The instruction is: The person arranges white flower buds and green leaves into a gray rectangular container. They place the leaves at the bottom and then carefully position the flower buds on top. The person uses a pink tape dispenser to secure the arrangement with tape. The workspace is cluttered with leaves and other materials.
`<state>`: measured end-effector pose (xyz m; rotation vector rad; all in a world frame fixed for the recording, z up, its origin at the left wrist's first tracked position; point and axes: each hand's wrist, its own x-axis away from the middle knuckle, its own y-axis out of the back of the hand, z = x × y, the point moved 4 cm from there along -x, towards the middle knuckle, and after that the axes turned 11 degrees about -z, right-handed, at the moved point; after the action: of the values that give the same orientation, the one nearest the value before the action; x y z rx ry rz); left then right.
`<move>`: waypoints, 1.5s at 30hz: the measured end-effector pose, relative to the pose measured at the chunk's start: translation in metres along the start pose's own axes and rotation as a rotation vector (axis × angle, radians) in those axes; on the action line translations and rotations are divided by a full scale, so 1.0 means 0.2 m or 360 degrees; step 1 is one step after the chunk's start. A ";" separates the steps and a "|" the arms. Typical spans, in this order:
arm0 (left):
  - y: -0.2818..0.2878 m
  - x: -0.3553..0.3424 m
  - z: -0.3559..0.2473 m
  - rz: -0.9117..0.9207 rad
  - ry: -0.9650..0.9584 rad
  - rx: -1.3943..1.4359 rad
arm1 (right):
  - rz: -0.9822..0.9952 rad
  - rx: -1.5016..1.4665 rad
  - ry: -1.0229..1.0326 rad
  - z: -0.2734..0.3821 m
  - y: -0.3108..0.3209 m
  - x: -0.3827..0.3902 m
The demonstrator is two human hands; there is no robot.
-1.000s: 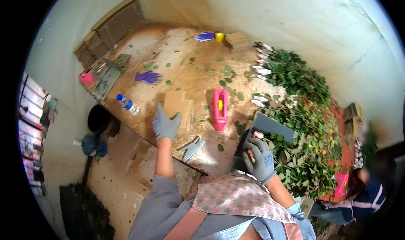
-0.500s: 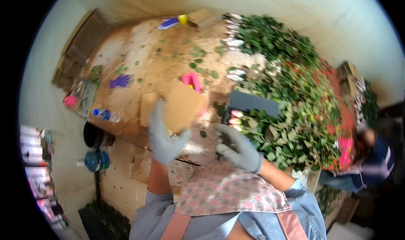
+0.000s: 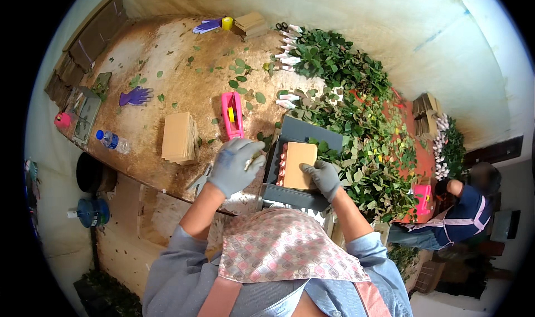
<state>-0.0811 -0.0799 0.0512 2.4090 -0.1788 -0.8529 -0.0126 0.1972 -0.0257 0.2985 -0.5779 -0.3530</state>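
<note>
My right hand [image 3: 324, 177], in a grey glove, grips the right edge of a brown cardboard sheet [image 3: 300, 162]. The sheet lies over pink rose heads [image 3: 282, 165], which peek out along its left side. They rest in a dark grey, raised-sided tray [image 3: 312, 132], their leafy stems running right. My left hand [image 3: 238, 164], also gloved, hovers left of the tray with fingers half curled and thumb apart. A small pale patch shows at its fingers; I cannot tell what it is. Just beyond stands a pink tape dispenser [image 3: 232, 115] with yellow tape.
A cardboard stack [image 3: 179, 137] sits left of the dispenser. Beyond are a water bottle [image 3: 112, 141], a purple glove [image 3: 135, 97] and loose leaves. Leafy stems [image 3: 368, 150] cover the table's right side; wrapped bunches [image 3: 288, 52] lie behind. A person [image 3: 465, 211] works at far right.
The cardboard sheet has moved right from beside my left hand onto the rose heads, and my right hand has taken hold of it. My left hand has come right, away from the stack.
</note>
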 end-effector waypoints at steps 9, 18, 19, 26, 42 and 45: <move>-0.61 0.08 0.02 0.0720 -0.0482 -0.0100 | 0.0054 0.0698 -0.0009 -0.02 -0.01 -0.05; -0.66 0.04 0.01 0.1085 -0.0188 -0.0302 | -0.0446 0.1549 0.1123 0.20 -0.10 0.08; -0.66 0.04 0.00 0.1132 -0.0162 -0.0351 | -0.0394 0.1524 0.1372 0.23 -0.13 0.11; -0.72 0.06 0.02 0.1101 -0.0106 -0.0344 | -0.0408 0.1204 0.1469 0.00 -0.14 -0.04; -0.73 0.04 -0.02 0.1081 -0.0180 -0.0191 | -0.0766 0.1581 0.2085 -0.30 -0.06 0.42; -0.72 0.04 0.00 0.1093 -0.0207 -0.0172 | -0.0782 0.1492 0.2088 -0.22 -0.04 0.44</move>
<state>-0.0837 0.0380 -0.0335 1.9745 -0.9207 -0.6624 0.0800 0.1620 -0.0222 1.4464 0.7028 -0.2589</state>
